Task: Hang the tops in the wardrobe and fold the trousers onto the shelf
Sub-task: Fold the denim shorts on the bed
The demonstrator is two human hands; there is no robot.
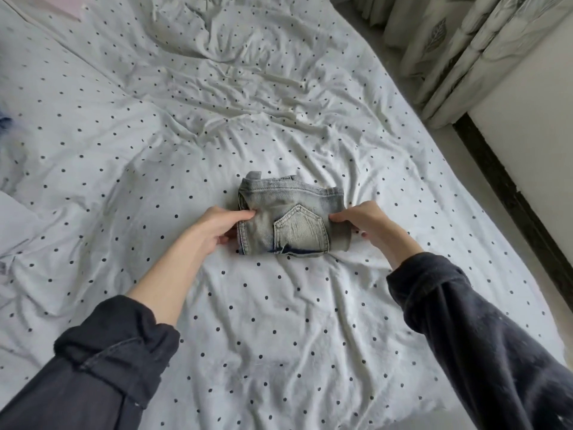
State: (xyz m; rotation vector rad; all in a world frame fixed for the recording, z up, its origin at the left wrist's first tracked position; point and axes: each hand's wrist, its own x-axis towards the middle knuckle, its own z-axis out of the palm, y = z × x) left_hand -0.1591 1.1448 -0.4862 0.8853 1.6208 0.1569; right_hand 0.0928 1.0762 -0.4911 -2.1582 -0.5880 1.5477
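A pair of washed grey jeans (288,209) lies folded into a small square bundle on the bed, a back pocket facing up. My left hand (218,229) grips the bundle's left edge, thumb on top and fingers tucked under it. My right hand (369,223) grips the right edge the same way. Both forearms reach in from the bottom of the view in dark sleeves.
The bed (279,321) is covered by a wrinkled white sheet with dark dots. A pillow (18,225) lies at the left edge. Pale curtains (459,48) hang at the upper right, beside a dark skirting strip (508,187) and a strip of floor.
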